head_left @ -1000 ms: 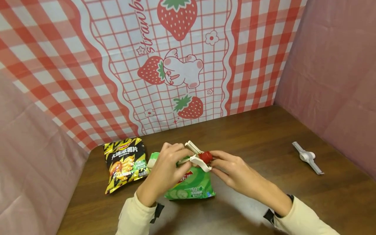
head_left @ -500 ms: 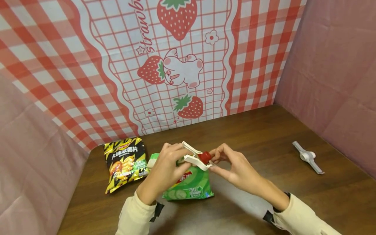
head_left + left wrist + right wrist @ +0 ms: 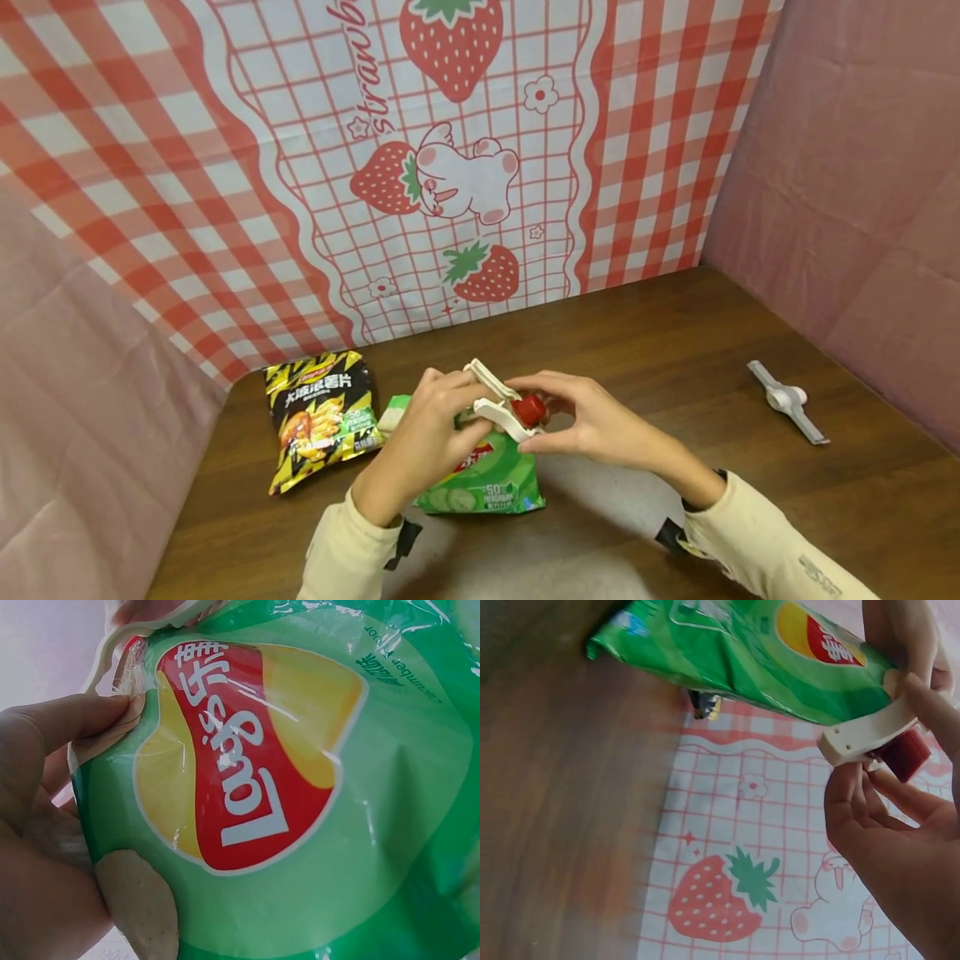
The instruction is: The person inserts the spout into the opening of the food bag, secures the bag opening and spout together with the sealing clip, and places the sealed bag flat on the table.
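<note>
In the head view my left hand (image 3: 423, 429) pinches the top of a green chip bag (image 3: 491, 487), which hangs below it, front toward me. The left wrist view shows the thumb and fingers gripping the edge of the bag (image 3: 300, 787). My right hand (image 3: 596, 421) holds a white bag clip (image 3: 501, 415) by the end with its red cap (image 3: 529, 409), thumb below and fingers above. The clip's two arms are spread apart and point toward my left fingers. In the right wrist view the clip (image 3: 874, 735) lies right at the bag's top corner.
A black and yellow chip bag (image 3: 322, 421) lies on the wooden table (image 3: 637, 333) at the left. Far to the right rests a second, grey-white clip (image 3: 785, 400) with a round cap. A strawberry-print cloth (image 3: 645, 167) hangs behind, with pink cloth at both sides.
My right hand has changed its hold, fingers and thumb now spread around the capped end of the clip. The red cap has shifted slightly right and down. My left hand stays nearly still.
</note>
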The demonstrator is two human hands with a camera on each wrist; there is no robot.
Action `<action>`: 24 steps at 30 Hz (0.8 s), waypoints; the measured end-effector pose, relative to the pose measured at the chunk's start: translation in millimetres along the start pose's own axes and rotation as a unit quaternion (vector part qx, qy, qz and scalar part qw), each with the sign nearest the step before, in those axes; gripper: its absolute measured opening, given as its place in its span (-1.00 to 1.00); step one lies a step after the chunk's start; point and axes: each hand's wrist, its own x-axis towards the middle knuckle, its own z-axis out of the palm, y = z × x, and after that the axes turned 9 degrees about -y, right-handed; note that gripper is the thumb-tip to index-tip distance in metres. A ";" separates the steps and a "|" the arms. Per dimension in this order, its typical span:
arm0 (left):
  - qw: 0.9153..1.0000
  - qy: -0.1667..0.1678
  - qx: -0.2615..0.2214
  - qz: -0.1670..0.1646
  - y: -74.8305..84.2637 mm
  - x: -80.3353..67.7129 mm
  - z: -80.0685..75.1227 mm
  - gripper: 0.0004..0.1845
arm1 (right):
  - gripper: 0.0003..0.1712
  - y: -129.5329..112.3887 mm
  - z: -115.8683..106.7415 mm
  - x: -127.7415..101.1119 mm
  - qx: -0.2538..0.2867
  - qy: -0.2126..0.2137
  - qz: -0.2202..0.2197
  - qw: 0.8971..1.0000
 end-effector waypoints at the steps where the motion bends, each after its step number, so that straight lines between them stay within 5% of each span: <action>1: 1.000 -0.001 -0.001 0.000 0.1 -0.1 0.2 -0.91 | -0.28 -0.1 -1.2 1.1 -0.006 -0.005 0.001 1.000; 13: 1.000 0.003 0.025 0.005 1.3 0.9 -0.4 -0.90 | -0.36 -2.2 -4.1 1.8 0.008 -0.033 0.033 0.999; 24: 0.998 0.022 0.053 -0.006 1.4 0.6 1.8 -0.92 | -0.44 1.6 -4.8 1.9 -0.025 -0.023 -0.004 0.999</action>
